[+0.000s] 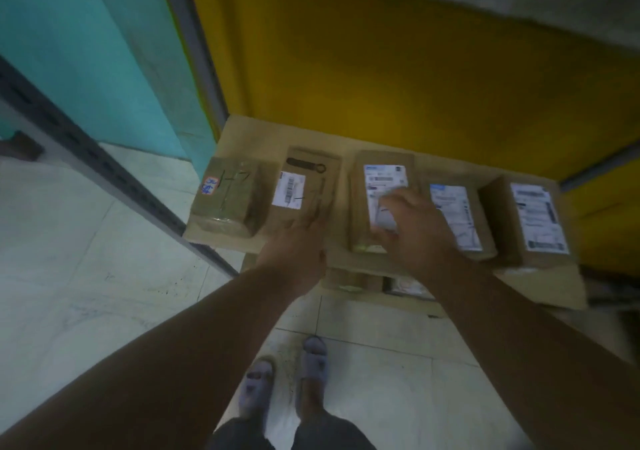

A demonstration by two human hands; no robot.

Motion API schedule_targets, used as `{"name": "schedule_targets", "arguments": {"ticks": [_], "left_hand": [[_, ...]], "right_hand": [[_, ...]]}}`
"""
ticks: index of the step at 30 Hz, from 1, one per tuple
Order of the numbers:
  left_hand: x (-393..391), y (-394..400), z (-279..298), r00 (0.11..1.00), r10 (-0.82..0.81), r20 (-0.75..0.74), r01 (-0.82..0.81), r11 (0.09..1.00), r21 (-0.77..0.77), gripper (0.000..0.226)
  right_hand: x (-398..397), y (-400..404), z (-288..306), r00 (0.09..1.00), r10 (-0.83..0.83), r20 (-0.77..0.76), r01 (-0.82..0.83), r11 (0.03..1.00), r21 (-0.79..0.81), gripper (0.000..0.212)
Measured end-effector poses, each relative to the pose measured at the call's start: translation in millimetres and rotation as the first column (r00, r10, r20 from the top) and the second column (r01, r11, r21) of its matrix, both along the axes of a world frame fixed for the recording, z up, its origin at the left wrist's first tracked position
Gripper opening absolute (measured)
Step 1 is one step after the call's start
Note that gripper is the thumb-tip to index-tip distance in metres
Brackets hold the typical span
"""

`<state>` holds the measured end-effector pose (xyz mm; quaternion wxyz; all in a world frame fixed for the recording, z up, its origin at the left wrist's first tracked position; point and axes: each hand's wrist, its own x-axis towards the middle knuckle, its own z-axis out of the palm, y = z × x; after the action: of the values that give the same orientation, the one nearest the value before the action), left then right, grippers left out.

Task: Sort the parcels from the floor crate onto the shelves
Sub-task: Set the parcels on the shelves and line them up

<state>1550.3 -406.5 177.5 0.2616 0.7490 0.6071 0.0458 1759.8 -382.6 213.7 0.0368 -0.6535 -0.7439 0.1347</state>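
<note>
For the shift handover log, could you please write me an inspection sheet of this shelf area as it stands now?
Surface: tan cardboard-lined shelf board, five parcels in a row.
Job's things: tape-wrapped brown parcel with orange sticker; flat brown box with white barcode label; three brown cardboard parcels with white shipping labels.
Clutter: more parcels below the shelf edge.
Hands: left hand flat on the barcode box; right hand over the middle parcel, blurred.
Cables: nothing seen.
Surroundings: yellow back panel, turquoise wall, pale tiled floor.

Five labelled brown parcels (379, 204) flat, side by side along the cardboard-lined shelf (242, 134).
</note>
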Motion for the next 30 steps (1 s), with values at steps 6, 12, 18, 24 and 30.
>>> {"name": "schedule_targets", "arguments": {"ticks": [6, 12, 18, 24, 30], "left_hand": [[42.5, 24.9, -1.9, 0.985, -0.155, 0.079, 0.149, 0.986, 0.072, 0.045], [43.2, 32.9, -4.3, 0.984, -0.150, 0.093, 0.137, 0.982, 0.133, 0.030], [37.5, 27.2, 0.7, 0.991, -0.109, 0.074, 0.104, 0.992, 0.072, 0.039], [58.0, 3.1, 28.7, 0.994, -0.106, -0.013, 0.106, 0.982, 0.157, 0.049], [138.3, -18.3, 50.8, 0.959, -0.284, -0.017, 0.283, 0.945, 0.167, 0.032]], "right_hand": [[20.1, -17.4, -16.4, 0.997, -0.065, -0.041, 0.063, 0.996, -0.060, 0.041], [3.1, -21.9, -32.1, 0.982, -0.170, -0.086, 0.170, 0.985, -0.010, 0.030], [-1.8, -25.6, -24.8, 0.986, -0.149, -0.070, 0.148, 0.989, -0.015, 0.039], [47.7, -59.9, 3.7, 0.973, -0.225, -0.043, 0.226, 0.974, 0.008, 0.053], [149.6, -78.1, 18.3, 0.968, -0.250, -0.003, 0.250, 0.968, 0.030, 0.051]]}}
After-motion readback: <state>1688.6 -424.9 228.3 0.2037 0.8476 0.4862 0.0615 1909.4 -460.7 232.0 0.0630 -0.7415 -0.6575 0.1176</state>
